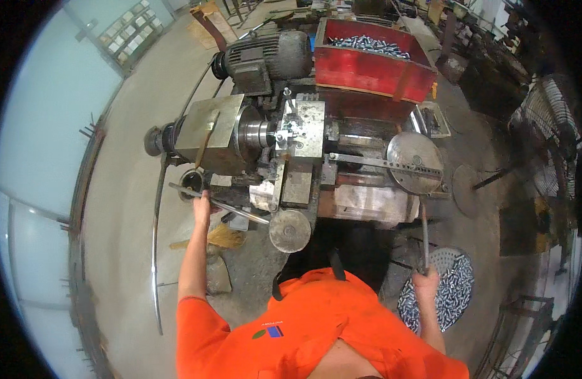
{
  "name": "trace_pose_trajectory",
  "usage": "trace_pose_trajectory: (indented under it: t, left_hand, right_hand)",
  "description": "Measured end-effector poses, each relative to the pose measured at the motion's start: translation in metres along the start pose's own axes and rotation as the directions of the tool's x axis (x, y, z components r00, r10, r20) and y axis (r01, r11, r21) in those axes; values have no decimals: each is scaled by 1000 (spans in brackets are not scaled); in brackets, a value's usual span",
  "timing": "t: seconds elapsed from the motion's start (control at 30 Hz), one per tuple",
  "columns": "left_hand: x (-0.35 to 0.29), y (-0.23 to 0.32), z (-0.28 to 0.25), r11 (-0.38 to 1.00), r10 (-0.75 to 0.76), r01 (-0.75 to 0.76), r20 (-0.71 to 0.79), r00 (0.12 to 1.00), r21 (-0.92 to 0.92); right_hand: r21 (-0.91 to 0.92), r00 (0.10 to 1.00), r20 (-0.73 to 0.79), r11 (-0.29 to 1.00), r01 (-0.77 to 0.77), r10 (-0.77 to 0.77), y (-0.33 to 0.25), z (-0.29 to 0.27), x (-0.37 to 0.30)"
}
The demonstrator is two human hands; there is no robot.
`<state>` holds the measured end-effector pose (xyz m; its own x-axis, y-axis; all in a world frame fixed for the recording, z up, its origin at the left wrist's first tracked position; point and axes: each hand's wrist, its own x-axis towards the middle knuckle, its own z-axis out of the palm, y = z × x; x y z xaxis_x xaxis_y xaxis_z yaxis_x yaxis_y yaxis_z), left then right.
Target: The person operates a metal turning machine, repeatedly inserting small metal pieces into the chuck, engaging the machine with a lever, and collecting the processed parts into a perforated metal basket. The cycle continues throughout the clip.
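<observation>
Fingers of left hand (204, 203) curled round steel lever bar (240, 212), bar jutting both sides, centre left; right hand (426, 282) wrapped round lower end of rod handle (425, 235), lower right.

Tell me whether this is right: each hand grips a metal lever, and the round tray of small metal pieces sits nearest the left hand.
Wrong side: the head view shows the round tray of small metal pieces nearest the right hand, not the left hand. Each hand does grip a metal lever.
</observation>
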<state>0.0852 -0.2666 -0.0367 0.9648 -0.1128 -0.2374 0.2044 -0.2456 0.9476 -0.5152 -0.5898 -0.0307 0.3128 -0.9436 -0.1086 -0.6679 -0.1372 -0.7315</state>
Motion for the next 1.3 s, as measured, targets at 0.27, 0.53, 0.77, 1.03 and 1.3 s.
trace_pose_trajectory:
  t: [0.27,0.53,0.77,1.03,1.3]
  left_hand:
    - [-17,5,13,995,47,-41,63,997,-86]
    - [9,-47,-40,999,50,-50,65,997,6]
    - [4,-97,-11,-51,27,-514,515,856,856]
    - [14,-215,31,573,330,-200,0,944,795]
    - [21,-133,-1,86,-104,-397,404,909,914]
  right_hand:
    - [-847,991,-130,522,-103,-16,78,-106,175]
    - [-776,855,-348,630,-31,-386,53,-55,197]
    - [-383,961,-166,912,143,-220,37,18,81]
    - [-157,970,7,958,239,-241,-13,67,54]
    - [-122,933,18,925,359,-360,-78,36,81]
